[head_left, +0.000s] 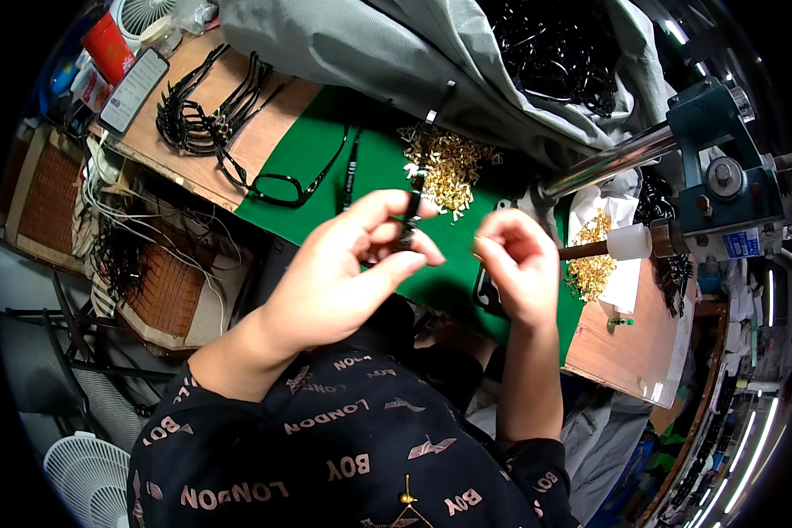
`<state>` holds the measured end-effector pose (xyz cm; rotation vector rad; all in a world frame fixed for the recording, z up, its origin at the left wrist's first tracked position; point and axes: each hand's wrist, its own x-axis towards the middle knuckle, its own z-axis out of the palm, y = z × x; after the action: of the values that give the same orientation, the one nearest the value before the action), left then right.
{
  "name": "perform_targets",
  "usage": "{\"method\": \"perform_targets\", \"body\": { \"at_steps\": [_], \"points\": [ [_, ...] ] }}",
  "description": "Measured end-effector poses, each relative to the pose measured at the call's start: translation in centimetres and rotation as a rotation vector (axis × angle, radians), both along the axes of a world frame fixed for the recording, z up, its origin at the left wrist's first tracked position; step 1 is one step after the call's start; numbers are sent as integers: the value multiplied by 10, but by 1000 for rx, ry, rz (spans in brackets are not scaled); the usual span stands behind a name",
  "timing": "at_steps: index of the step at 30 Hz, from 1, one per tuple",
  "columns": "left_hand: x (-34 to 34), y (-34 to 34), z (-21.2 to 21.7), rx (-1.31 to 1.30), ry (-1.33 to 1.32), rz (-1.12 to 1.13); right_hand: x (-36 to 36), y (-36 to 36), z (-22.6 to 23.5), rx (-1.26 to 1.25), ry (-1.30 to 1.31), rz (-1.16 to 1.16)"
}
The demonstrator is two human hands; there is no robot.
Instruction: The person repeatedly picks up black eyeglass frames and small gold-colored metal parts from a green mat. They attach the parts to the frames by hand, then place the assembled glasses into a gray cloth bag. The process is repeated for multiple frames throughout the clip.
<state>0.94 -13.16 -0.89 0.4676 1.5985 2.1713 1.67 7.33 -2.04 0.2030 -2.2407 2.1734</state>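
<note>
Light brown wooden counter shows to the left and right of a flat, dark green mat. Beyond the mat's far edge spread large folds of grey fabric, with a heap of glossy, slender black parts lying in them beyond the mat's far right corner.

Over the middle of the mat is the person's left hand, its fingers curled around a slim, glossy black piece shaped like an eyeglass arm, one end of which points toward the mat's far edge. Over the right part of the mat is the right hand, thumb and forefinger pinched together on a tiny gold-coloured piece, too small for its shape to be told. On the mat below this hand, partly hidden, lies a black object with rounded corners.

On the mat's far middle part lies a loose pile of small, shiny gold-coloured pieces. Black-rimmed eyeglasses lie at the mat's left edge, and a thin, straight black arm on its left part. Left of the mat is a tangled cluster of black eyeglass frames; farther left of it, a flat rectangular phone with a lit screen. At the mat's right edge, a second gold-coloured pile lies on a white sheet, near a dark green metal machine.
</note>
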Motion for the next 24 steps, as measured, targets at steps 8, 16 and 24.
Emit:
{"method": "perform_targets", "body": {
  "at_steps": [8,16,24],
  "points": [
    [5,25,6,152,-46,-130,33,-2,15,-49,216,31],
    [11,30,3,-3,76,-220,35,8,18,-28,177,70],
    [9,38,6,-54,181,-274,41,8,9,-295,85,30]
  ]
}}
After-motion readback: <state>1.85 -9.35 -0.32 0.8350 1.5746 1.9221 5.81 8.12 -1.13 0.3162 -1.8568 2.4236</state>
